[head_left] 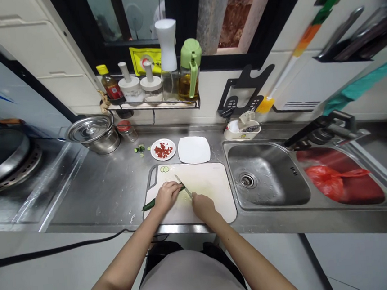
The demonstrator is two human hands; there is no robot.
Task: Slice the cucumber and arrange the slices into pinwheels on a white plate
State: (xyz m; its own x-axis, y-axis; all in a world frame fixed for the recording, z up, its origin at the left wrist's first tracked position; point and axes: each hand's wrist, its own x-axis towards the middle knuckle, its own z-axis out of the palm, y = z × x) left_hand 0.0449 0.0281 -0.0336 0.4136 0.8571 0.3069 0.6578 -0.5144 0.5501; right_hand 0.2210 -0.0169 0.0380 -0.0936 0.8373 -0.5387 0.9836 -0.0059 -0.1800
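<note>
A dark green cucumber [149, 205] lies slantwise across the white cutting board [215, 197], its middle covered by my left hand [167, 195]. The fingers of that hand are closed on it close to its upper right end. In my right hand [204, 207] is a knife [182, 185], gripped by the handle, with the blade pointing up and left. The blade is at the cucumber's end, just right of my left fingertips; whether it has entered the flesh I cannot tell. A few pale cucumber slices [165, 169] rest at the board's upper left corner.
Behind the board stand a plate of chopped red pieces [163, 149] and a white square plate [194, 150]. Cucumber scraps [141, 148] lie to their left, near a lidded steel pot [94, 133]. At right is the sink [267, 174]; a seasoning rack [156, 104] hangs above.
</note>
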